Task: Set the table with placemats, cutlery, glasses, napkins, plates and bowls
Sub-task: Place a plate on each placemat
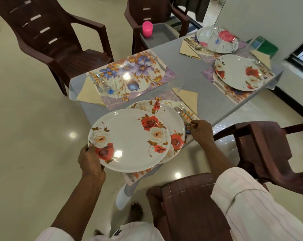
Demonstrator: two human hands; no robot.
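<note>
**One plate in the left hand, cutlery pinched in the right**

The left hand reaches forward with the forearm bare. It grips the near-left rim of a rose plate, held roughly level. The thumb lies on top of the rim, and the fingers below are hidden by the plate.

This plate overlaps a second rose plate that lies on the near placemat at the corner of the worktop. Whether the two plates touch cannot be told.

The right hand is extended past a rolled striped sleeve, its knuckles up and its fingers curled. They pinch the handle ends of a fork and spoon just right of the second plate, beside a folded napkin.

The near placemat is mostly covered, with only its edges showing. A chair back hides the person's body below the right arm. On the far-left placemat a clear glass is only a faint outline, and the cutlery beside it is blurred.
</note>
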